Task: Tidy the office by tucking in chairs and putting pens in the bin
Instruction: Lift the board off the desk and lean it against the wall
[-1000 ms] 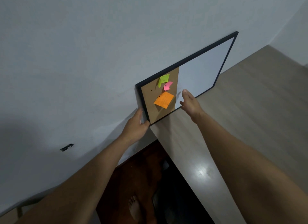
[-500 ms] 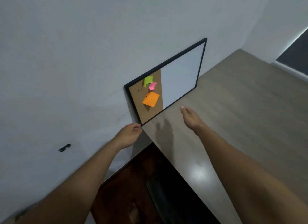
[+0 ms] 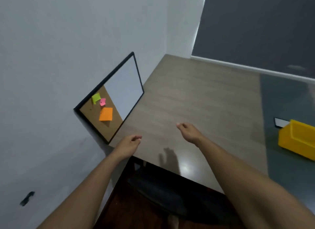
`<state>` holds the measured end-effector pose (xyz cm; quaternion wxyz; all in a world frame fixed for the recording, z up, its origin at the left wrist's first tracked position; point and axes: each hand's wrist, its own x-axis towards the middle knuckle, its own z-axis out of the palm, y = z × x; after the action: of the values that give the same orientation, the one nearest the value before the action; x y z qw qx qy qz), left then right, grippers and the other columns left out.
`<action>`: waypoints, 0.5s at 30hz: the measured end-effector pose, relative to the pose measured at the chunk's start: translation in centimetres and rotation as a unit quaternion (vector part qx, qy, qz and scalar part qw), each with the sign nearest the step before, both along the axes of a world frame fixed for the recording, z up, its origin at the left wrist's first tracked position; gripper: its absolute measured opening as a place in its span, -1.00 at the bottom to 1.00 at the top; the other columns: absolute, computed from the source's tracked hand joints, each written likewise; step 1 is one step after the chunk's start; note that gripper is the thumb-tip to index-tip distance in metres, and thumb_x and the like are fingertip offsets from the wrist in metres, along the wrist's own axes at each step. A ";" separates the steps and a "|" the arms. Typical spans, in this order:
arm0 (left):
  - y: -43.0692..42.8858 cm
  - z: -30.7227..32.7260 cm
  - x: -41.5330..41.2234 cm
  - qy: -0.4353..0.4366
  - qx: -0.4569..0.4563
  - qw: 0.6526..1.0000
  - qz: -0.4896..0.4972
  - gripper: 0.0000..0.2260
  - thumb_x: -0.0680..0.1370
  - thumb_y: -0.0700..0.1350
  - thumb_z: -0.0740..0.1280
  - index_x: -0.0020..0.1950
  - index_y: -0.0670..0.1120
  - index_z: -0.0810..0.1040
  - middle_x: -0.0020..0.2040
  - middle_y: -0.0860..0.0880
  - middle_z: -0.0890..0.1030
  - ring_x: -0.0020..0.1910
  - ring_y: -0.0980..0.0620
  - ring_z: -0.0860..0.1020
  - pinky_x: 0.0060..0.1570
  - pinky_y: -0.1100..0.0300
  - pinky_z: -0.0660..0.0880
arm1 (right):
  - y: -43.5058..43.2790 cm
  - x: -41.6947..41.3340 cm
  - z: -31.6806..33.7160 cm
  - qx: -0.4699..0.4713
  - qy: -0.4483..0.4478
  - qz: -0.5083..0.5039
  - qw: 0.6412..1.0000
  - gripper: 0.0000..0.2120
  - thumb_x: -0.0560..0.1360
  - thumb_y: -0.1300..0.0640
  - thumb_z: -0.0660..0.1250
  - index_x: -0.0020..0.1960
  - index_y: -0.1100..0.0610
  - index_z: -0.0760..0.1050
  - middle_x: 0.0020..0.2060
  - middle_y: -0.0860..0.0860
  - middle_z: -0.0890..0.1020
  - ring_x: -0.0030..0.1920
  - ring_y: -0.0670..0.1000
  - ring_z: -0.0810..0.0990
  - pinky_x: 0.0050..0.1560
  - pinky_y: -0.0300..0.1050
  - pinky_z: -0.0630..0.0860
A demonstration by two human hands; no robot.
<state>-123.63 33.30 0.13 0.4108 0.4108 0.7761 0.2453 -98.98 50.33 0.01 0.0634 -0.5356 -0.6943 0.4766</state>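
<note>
- While neither is holding anything, the left hand [image 3: 130, 143] and the right hand [image 3: 189, 131] are hovering just above the desk [image 3: 196, 92]. The fingers of both are loosely curled and empty, so I am judging the two hands free for the next job.
- Just beyond the left hand, one black-framed board [image 3: 124, 82] is leaning against the wall [image 3: 68, 41]. Its lower edge is resting on the desk, and it is tilting back so the wall is taking its weight.
- Three sticky notes are clinging to the board's cork half, facing into the room: one green note [image 3: 96, 97], one pink note [image 3: 102, 101] and one orange note [image 3: 106, 114].
- Below the hands, one dark chair [image 3: 162, 186] is sitting under the desk's near edge. It is too blurred for me to be telling how far in it is.
- Well apart to the right, one yellow bin [image 3: 296, 140] is standing on a grey mat [image 3: 286, 101], its mouth facing up and ready for pens.
- One small white card [image 3: 281, 122] is lying just behind the bin.
- No pens are showing anywhere, so I am counting none.
</note>
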 end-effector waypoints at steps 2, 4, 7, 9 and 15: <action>0.5 -0.7 1.8 -0.001 0.010 1.000 -0.029 -0.69 0.68 -0.07 0.27 0.40 -0.04 0.60 0.31 0.02 0.63 0.32 0.05 0.56 0.33 0.15 0.44 | -1.3 3.4 0.1 -0.008 -0.016 -0.033 0.999 -0.40 0.73 -0.11 0.19 0.28 0.49 0.46 0.29 0.43 0.55 0.29 0.40 0.56 0.32 0.28 0.47; 0.7 -1.1 4.1 0.001 0.017 0.998 -0.058 -0.70 0.67 -0.09 0.27 0.38 -0.05 0.62 0.25 0.02 0.65 0.26 0.07 0.57 0.26 0.21 0.42 | -2.7 6.7 0.3 -0.013 -0.025 -0.059 0.998 -0.42 0.73 -0.12 0.20 0.31 0.44 0.51 0.30 0.36 0.60 0.32 0.32 0.58 0.31 0.15 0.49; 1.0 -1.7 7.9 -0.006 0.018 0.994 -0.110 -0.72 0.67 -0.12 0.28 0.35 -0.07 0.64 0.22 -0.01 0.67 0.24 0.06 0.59 0.23 0.24 0.42 | -5.2 12.0 0.4 -0.032 -0.034 -0.101 0.994 -0.48 0.72 -0.16 0.22 0.42 0.24 0.53 0.35 0.14 0.61 0.38 0.16 0.56 0.27 -0.06 0.41; 1.4 -2.2 10.7 -0.007 0.017 0.989 -0.150 -0.72 0.67 -0.12 0.27 0.35 -0.08 0.64 0.26 -0.02 0.67 0.29 0.03 0.59 0.30 0.22 0.43 | -7.0 15.5 0.4 -0.032 -0.039 -0.127 0.991 -0.45 0.70 -0.19 0.22 0.49 0.19 0.49 0.43 0.11 0.56 0.42 0.14 0.53 0.31 -0.05 0.41; 2.3 -1.2 19.4 -0.020 0.035 0.966 -0.256 -0.72 0.69 -0.16 0.25 0.37 -0.15 0.61 0.29 -0.03 0.64 0.28 0.07 0.55 0.27 0.27 0.36 | -12.5 25.5 0.8 -0.006 -0.063 -0.200 0.978 -0.46 0.70 -0.18 0.23 0.49 0.20 0.51 0.43 0.12 0.58 0.42 0.13 0.54 0.26 -0.08 0.40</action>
<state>-104.19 35.63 -1.09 0.4609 0.6050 0.6274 0.1672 -73.53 37.78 0.83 0.1103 -0.6925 -0.5732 0.4239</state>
